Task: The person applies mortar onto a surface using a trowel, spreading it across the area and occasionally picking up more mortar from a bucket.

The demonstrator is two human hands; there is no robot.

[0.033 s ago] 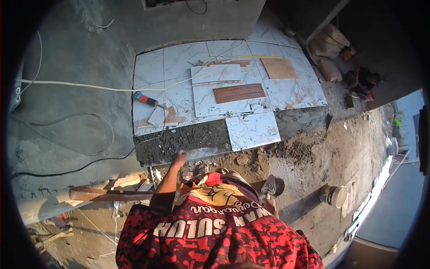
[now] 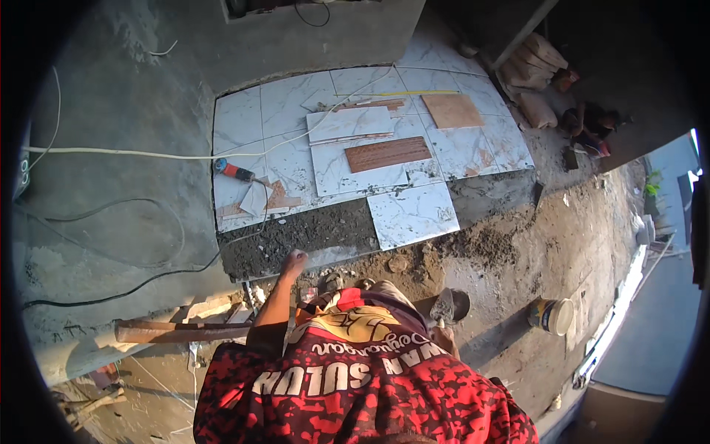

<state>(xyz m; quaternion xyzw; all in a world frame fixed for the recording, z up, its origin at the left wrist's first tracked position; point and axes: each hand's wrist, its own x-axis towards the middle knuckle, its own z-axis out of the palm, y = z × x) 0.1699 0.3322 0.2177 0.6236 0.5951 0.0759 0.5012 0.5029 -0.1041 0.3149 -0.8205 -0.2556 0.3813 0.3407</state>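
My left hand is curled closed at the front edge of the raised step, beside the bed of grey mortar; anything inside its fingers is hidden. Low on my right side, my right hand grips the handle of a trowel. The trowel's blade lies against a dark bucket, whose contents I cannot make out. A white marbled tile rests at the step's front, to the right of the bare mortar and apart from both hands.
Behind the mortar, laid marbled tiles carry stacked white tiles, a brown tile strip and a red-and-blue power tool. A pale cable crosses them. A paint pail stands right; another person crouches far right.
My view has shifted slightly, so the scene sits a little differently in the picture. Both hands and the trowel keep their places.
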